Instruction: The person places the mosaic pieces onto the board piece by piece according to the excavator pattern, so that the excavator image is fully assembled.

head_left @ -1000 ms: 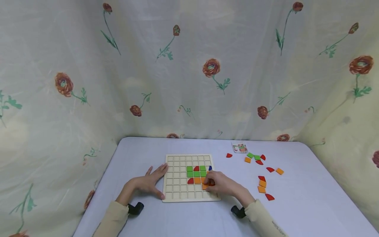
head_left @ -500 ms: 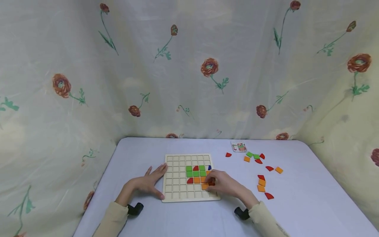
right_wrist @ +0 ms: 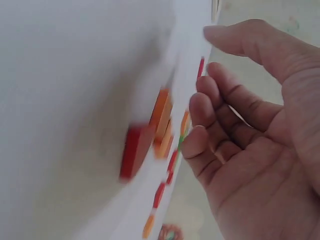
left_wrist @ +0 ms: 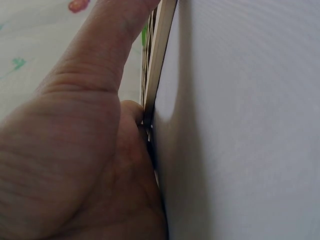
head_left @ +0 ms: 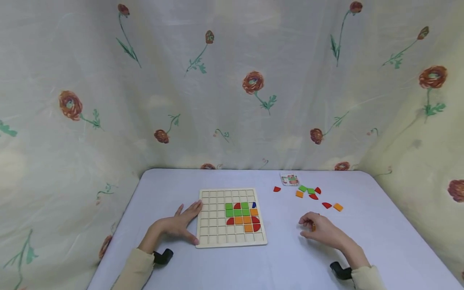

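Observation:
A pale wooden grid board (head_left: 214,232) lies on the table with green, orange, red and blue tiles in its right half. Along its left edge rests my left hand (head_left: 177,225), fingers spread; the left wrist view shows the thumb at the board's side. My right hand (head_left: 324,233) hovers right of the board, over loose tiles it mostly hides in the head view. In the right wrist view its fingers are loosely bent, thumb apart, with nothing between them. Close by that hand are a red quarter-circle tile (right_wrist: 134,152) and an orange square tile (right_wrist: 161,114).
More loose tiles lie farther back on the right: green squares (head_left: 302,188), red quarter circles (head_left: 327,205) and orange squares (head_left: 338,207). A printed pattern card (head_left: 289,179) lies behind them. A flowered curtain (head_left: 232,100) hangs beyond the table.
My right hand has left the board's right side and moved right to the loose tiles. Red quarter circles it covered now show on the board. My left hand stays at the edge.

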A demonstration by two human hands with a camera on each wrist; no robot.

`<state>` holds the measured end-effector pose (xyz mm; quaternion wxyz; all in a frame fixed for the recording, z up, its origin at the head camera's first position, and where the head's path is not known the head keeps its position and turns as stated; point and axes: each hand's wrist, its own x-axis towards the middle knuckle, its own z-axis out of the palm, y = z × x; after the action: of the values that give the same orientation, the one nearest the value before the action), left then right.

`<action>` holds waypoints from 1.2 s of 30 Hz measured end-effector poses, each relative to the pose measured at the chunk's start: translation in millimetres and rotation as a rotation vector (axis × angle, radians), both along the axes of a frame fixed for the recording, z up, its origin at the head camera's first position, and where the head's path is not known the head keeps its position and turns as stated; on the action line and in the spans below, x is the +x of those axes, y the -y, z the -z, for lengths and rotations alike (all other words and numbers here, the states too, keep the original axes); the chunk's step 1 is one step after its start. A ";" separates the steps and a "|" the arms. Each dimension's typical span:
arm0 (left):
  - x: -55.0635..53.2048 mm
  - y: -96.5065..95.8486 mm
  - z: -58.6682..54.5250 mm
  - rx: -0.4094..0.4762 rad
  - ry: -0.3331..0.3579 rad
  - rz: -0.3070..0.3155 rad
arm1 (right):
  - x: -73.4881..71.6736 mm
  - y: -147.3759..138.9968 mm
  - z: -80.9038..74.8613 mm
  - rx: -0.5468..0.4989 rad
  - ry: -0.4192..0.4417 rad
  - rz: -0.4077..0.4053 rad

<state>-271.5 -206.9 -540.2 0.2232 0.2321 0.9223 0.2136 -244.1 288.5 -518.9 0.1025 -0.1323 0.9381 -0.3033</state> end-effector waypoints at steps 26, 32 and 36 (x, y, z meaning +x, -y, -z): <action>-1.0 2.3 1.7 0.000 -0.005 -0.002 | 2.0 -30.1 12.8 0.032 0.013 0.126; -1.2 2.5 3.5 0.002 -0.006 -0.009 | -4.4 4.1 9.5 -0.002 -0.023 0.066; -1.5 1.9 3.1 0.001 -0.005 -0.007 | -9.7 41.0 6.7 -0.035 -0.044 -0.018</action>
<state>-273.0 -208.8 -543.3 0.2202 0.2293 0.9235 0.2144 -253.8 247.5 -525.6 0.0821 -0.1492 0.9334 -0.3159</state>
